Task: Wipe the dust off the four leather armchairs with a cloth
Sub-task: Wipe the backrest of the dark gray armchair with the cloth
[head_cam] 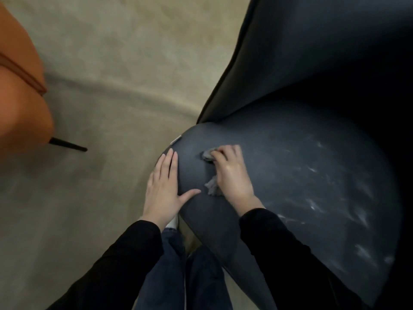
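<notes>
A dark grey leather armchair [301, 175] fills the right side of the view, its seat streaked with white dust on the right part. My right hand [232, 173] grips a small grey cloth [211, 186] bunched under its fingers and presses it on the seat's left part. My left hand [164, 186] lies flat with straight fingers on the seat's left edge, thumb spread toward the cloth. The chair's back rises at the upper right.
An orange leather armchair [20, 104] stands at the far left, with one thin black leg [67, 145] pointing out over the beige carpet [116, 74]. My legs in dark jeans [178, 276] stand close to the grey seat's front edge.
</notes>
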Tool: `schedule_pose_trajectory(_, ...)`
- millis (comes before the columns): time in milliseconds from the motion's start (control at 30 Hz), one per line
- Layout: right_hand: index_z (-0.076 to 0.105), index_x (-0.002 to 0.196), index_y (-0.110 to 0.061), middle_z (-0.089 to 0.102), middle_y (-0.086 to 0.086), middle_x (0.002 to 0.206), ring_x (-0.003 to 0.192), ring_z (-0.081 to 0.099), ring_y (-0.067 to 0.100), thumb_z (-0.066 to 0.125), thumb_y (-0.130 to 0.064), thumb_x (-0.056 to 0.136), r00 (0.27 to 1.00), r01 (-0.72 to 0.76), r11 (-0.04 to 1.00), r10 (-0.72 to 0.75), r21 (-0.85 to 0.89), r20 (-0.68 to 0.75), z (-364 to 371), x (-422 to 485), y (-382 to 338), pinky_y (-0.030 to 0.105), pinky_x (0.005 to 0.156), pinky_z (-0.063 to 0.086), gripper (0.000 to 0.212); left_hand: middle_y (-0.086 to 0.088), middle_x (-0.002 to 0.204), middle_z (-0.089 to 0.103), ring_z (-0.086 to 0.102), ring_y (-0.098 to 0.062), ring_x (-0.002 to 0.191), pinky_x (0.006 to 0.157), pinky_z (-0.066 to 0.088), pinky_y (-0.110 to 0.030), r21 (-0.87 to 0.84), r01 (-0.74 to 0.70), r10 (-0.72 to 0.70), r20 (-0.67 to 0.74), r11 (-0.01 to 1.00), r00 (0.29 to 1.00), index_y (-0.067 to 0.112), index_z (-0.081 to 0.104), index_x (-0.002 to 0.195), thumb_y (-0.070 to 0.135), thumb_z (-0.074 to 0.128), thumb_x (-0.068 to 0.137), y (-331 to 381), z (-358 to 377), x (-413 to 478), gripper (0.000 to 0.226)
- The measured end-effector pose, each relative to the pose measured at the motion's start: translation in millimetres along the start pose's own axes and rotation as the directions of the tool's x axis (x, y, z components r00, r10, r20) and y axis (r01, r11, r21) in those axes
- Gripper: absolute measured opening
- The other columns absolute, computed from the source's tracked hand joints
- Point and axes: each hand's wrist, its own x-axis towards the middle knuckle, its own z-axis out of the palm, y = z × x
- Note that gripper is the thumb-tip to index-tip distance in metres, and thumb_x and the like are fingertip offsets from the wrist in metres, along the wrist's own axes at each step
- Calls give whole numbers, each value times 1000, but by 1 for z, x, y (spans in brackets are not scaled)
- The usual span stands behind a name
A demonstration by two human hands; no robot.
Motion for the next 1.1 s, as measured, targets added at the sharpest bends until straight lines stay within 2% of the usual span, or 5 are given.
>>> schedule_pose_trajectory(167, 67, 99, 5, 59, 18, 96, 91, 42, 28, 63, 12, 80, 964, -153, 987, 137, -57, -227, -13, -11, 31, 37, 82, 41, 20, -2, 163, 11, 8, -19, 149, 115, 24, -40, 0, -7, 7, 3, 1000, 1000, 11, 13, 155, 80, 36, 73, -2, 2, 1, 110)
schedule_pose_trajectory(333, 69, 98, 3, 60, 17, 97, 92, 44, 28, 63, 7, 83, 947, -105, 994, 101, 3, -304, -15, 14, 13, 31, 81, 41, 16, -3, 163, 11, 9, -19, 149, 115, 26, -41, 4, -5, 5, 15, 1000, 1000, 10, 13, 155, 80, 35, 73, -3, 3, 1, 110)
schedule_pose_trajectory(567, 69, 94, 0, 64, 11, 99, 85, 53, 33, 68, 8, 79, 966, 252, 968, -253, -23, -56, 13, 57, -8, 40, 77, 49, 16, -3, 163, 2, 2, -16, 150, 117, 14, -33, -61, 11, -13, -27, 998, 1000, 10, 5, 155, 83, 34, 70, -8, 12, -3, 116)
schedule_pose_trajectory(833, 65, 106, 3, 62, 14, 107, 89, 46, 30, 59, 9, 80, 830, 531, 846, -529, 38, 174, -8, -23, 22, 34, 86, 43, 27, -2, 163, 4, 4, -16, 149, 116, 11, -31, -167, 46, -66, -113, 985, 991, 13, 7, 155, 81, 42, 66, -16, 25, -15, 118)
schedule_pose_trajectory(1100, 68, 103, 1, 61, 16, 104, 94, 50, 38, 60, 6, 87, 976, 164, 981, -176, -100, -130, -17, 30, 66, 34, 84, 42, 19, -1, 163, 9, 4, -15, 149, 115, 17, -37, -130, -4, -19, -180, 992, 983, 13, 13, 155, 82, 37, 73, 8, 29, -5, 110)
